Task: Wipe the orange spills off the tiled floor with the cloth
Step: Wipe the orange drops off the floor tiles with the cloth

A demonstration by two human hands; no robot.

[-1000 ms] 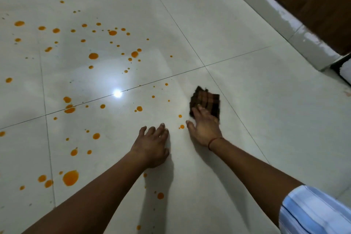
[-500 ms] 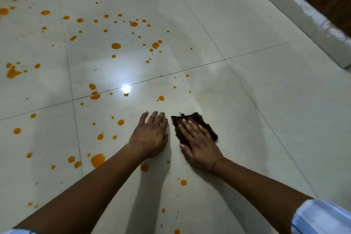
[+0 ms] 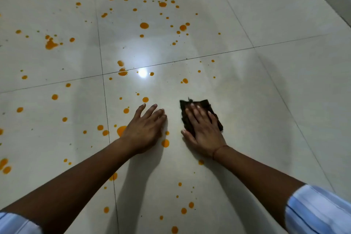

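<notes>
Head view, right hand (image 3: 204, 135): flat, fingers straight, pressing the cloth (image 3: 206, 103).
Cloth: under those fingers, mid-tile on the tiled floor (image 3: 247, 119).
Left hand (image 3: 144, 131): flat, fingers straight, beside.
Orange spills (image 3: 144, 25): mostly farther left.
Change: cloth slid right, away from left hand.

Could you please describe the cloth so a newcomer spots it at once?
On the pale tiled floor, find the bright reflection. Nearer, to its right, the right hand presses a small dark brown cloth, the only dark thing among orange spills.
</notes>
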